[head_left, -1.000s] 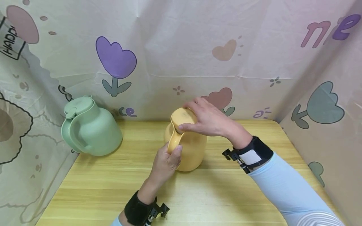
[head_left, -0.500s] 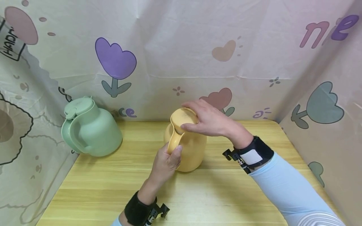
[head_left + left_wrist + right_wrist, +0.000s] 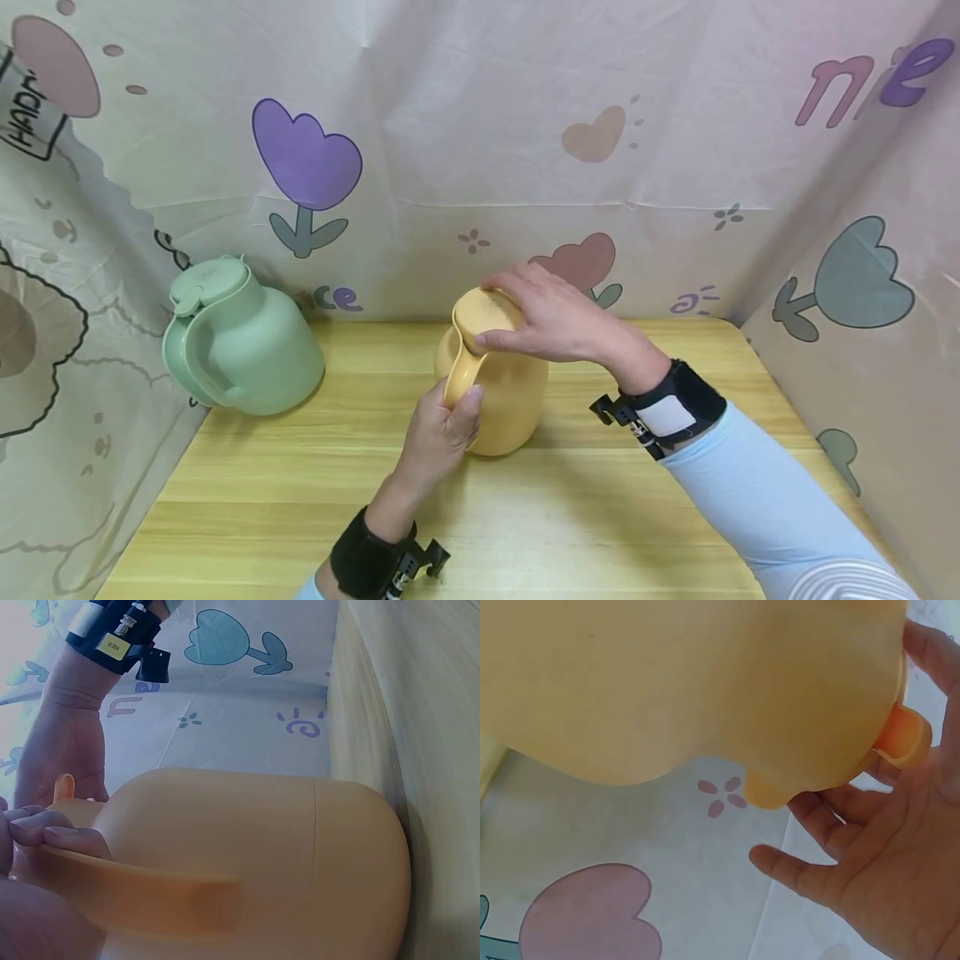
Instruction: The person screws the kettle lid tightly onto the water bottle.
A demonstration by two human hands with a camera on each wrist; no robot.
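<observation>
A yellow insulated jug (image 3: pixel 517 408) stands upright on the wooden table, its round lid (image 3: pixel 487 310) seated in the mouth. My left hand (image 3: pixel 442 437) grips the jug's handle (image 3: pixel 172 896), thumb lying along its outer side. From the right, my right hand (image 3: pixel 562 321) holds the lid by its edge, thumb on the near side and fingers at the far side. In the right wrist view, the little finger stretches away from the jug, and an orange tab (image 3: pixel 906 736) sticks out beside the palm. Part of the lid is hidden behind the right hand.
A green jug (image 3: pixel 262 350) with its lid on stands at the table's left rear corner. Patterned cloth (image 3: pixel 465 108) rises behind the table (image 3: pixel 300 483) and along both sides. Black camera straps (image 3: pixel 675 404) circle both wrists.
My right thumb has shifted slightly at the lid's near edge, right and then back left. The left hand and both jugs have stayed in place.
</observation>
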